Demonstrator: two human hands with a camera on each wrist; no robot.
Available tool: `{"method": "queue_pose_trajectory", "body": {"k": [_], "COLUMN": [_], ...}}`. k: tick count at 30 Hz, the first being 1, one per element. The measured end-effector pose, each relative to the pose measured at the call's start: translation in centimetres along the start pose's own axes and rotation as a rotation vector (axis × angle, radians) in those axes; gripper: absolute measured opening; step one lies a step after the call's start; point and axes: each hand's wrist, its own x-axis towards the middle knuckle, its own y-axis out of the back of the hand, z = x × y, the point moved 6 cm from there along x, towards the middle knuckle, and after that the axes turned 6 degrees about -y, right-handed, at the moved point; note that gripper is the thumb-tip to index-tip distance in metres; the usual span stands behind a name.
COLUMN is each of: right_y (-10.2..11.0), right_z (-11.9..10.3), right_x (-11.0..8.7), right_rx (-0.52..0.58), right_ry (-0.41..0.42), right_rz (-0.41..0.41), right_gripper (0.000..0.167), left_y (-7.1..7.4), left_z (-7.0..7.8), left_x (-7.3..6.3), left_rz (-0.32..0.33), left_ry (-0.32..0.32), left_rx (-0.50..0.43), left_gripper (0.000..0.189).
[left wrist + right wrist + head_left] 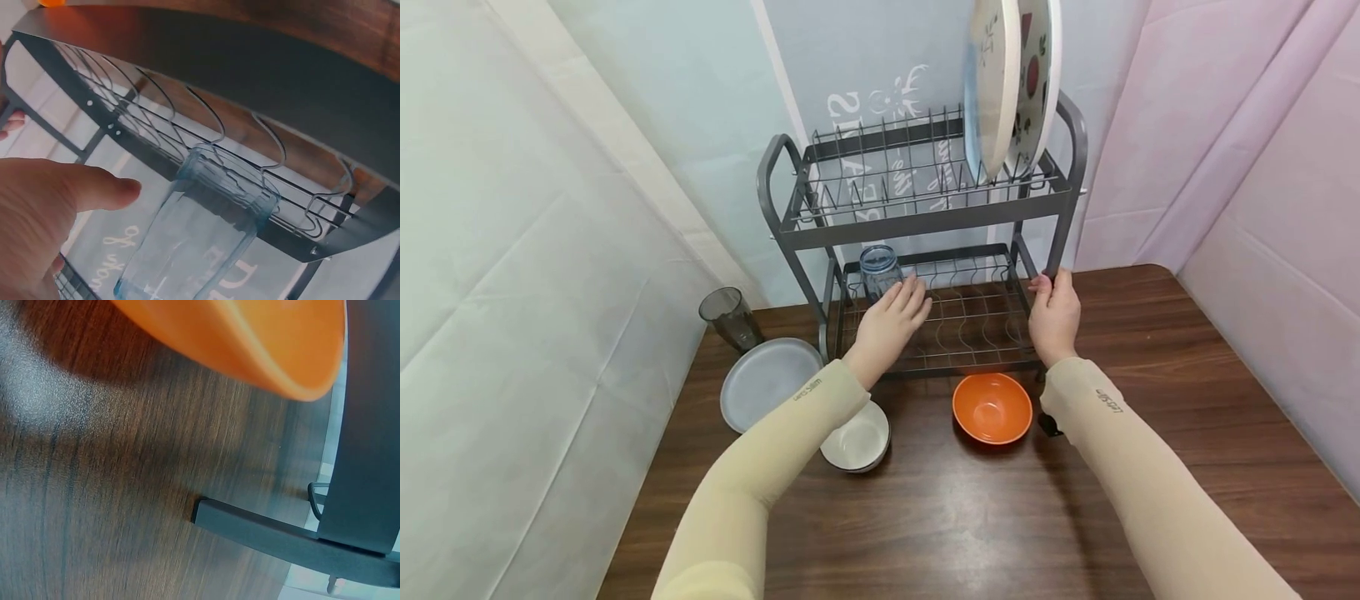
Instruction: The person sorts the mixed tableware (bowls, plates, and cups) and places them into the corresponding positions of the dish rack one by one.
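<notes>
Two hands are at the rack (925, 222), a dark metal frame with two tiers, and I monitor both through the head and wrist views. Left hand (887, 329): I have it extended over the lower tier, fingers straight and slightly spread, gripping nothing. The blue-tinted glass (880, 267) is located at the left end of that tier, just beyond these fingers. In the left wrist view I read a gap between the thumb (103, 187) and the glass; contact at the other fingers I cannot confirm. Right hand (1055, 317): I have it closed around the front right post (1061, 237) of the rack, below the upper tier. The upper tier carries large plates (1033, 92) on edge at its right end, one with a red and green pattern. Left of the rack, I locate a dark cup (732, 321) standing near a grey plate (767, 379) on the table (985, 517). A white bowl (856, 437) sits in front of the rack's left part, partly covered by the left sleeve (745, 475). An orange bowl (992, 408) sits before the right part, inboard of the right sleeve (1150, 475). In the right wrist view I see one foot (269, 537) of the rack near this bowl.
</notes>
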Motion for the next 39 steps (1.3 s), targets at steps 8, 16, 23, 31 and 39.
{"method": "queue_pose_trajectory", "body": {"k": [8,16,23,31,39], "right_y": [0.1,0.3,0.3,0.2,-0.2], "right_z": [0.2,0.2,0.2,0.1,-0.1], "right_x": [0.2,0.1,0.0,0.1,0.1], "right_rx": [-0.012,-0.008,-0.011,-0.022,-0.048], "right_ry": [-0.008,-0.025,-0.019,-0.004,0.002], "right_rz": [-0.007,0.011,0.013,0.015,0.028], "right_gripper": [0.037,0.038,0.038,0.037,0.035], "left_y": [1.0,0.2,-1.6,-4.0,-5.7], "left_z": [-0.6,-1.3,-1.8,-2.3,-2.5], "left_x": [-2.9,-5.4,-7.5,-10.0,-13.0], "left_rz": [0.189,0.306,0.326,0.332,0.338], "left_ry": [0.073,0.142,0.216,0.349,0.489], "left_rx": [-0.091,-0.198,-0.287,-0.384,-0.539], "left_gripper": [0.063,0.057,0.065,0.067,0.073]}}
